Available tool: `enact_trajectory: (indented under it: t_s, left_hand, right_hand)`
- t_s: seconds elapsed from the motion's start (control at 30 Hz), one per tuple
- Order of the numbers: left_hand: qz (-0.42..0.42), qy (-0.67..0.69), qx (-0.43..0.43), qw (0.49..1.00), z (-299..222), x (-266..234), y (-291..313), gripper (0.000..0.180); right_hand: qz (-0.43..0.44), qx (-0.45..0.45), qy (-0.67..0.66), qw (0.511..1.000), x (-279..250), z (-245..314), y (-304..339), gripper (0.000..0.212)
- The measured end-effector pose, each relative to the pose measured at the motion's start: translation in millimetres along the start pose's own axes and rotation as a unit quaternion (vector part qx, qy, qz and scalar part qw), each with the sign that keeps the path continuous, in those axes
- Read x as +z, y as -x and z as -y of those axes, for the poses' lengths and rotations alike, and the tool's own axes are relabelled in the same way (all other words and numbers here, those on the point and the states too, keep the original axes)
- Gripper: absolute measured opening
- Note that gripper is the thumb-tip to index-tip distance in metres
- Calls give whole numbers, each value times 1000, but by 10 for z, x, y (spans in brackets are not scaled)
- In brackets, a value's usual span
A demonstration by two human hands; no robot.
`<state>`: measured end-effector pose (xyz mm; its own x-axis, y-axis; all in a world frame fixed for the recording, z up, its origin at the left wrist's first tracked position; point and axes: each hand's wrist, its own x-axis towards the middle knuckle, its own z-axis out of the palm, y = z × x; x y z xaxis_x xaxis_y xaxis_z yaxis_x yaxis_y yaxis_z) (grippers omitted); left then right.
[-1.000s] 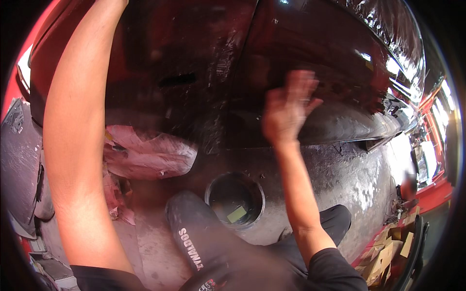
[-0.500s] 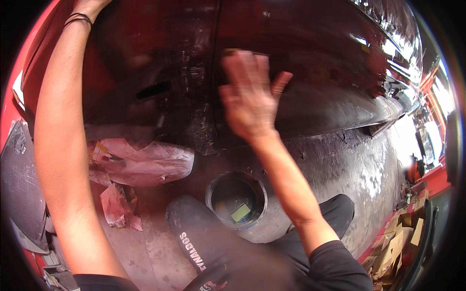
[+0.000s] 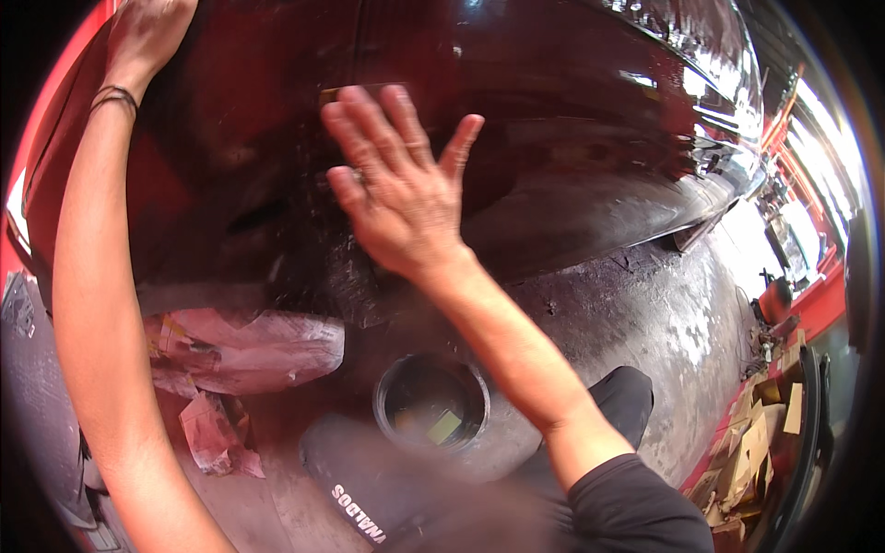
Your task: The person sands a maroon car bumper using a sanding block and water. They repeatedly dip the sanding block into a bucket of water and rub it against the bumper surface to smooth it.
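Observation:
A dark, glossy car body panel (image 3: 544,69) fills the upper view, with a vertical seam near its middle. My right hand (image 3: 406,198) lies on it, open, palm down and fingers spread. Past its fingertips shows the tan edge of a thin flat piece (image 3: 330,95); the rest is hidden under the fingers, so its kind is unclear. At the upper left my left hand (image 3: 152,37) rests by the panel's far left side, its fingertips cut off or hidden. Below my right hand stands a round dark bucket (image 3: 383,405) holding liquid and a pale green rectangular piece (image 3: 444,427).
Crumpled reddish masking paper (image 3: 267,355) lies on the floor left of the bucket, with a smaller torn piece (image 3: 217,433) nearer me. Torn cardboard (image 3: 747,461) is heaped at the right. A grey panel (image 3: 37,396) stands at the far left. My knees flank the bucket.
My right hand has slid left across the panel, along with the thin piece under its fingers. The whole view has shifted slightly, showing more of my left hand.

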<state>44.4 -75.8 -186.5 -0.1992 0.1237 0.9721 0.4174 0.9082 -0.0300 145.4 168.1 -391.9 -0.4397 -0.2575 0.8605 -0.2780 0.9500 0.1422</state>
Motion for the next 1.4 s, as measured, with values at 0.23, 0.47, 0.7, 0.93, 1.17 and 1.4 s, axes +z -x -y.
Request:
enact_trajectory:
  t_s: [0.23, 0.47, 0.7, 0.93, 1.17, 1.4]
  left_hand:
    - [-52, -18, 7, 998, -91, 36, -96, 50]
    - [-32, 29, 59, 997, 633, 291, -240, 60]
    - [-40, 7, 40, 998, 596, 202, -232, 61]
    - [-45, 5, 36, 998, 462, 268, -274, 58]
    - [-17, 13, 42, 999, 740, 173, -268, 58]
    - [-19, -5, 69, 997, 833, 360, -326, 54]
  right_hand:
    - [-211, 231, 38, 949, -701, -3623, 294, 54]
    - [-99, 10, -10, 995, -142, -457, -522, 58]
    - [-131, 107, 71, 983, -547, -2040, -503, 55]
    - [-148, 250, 103, 951, -460, -2520, -711, 61]
    - [-82, 91, 24, 992, -442, -1693, -422, 62]
    - [-203, 282, 12, 937, -626, -2974, -296, 63]
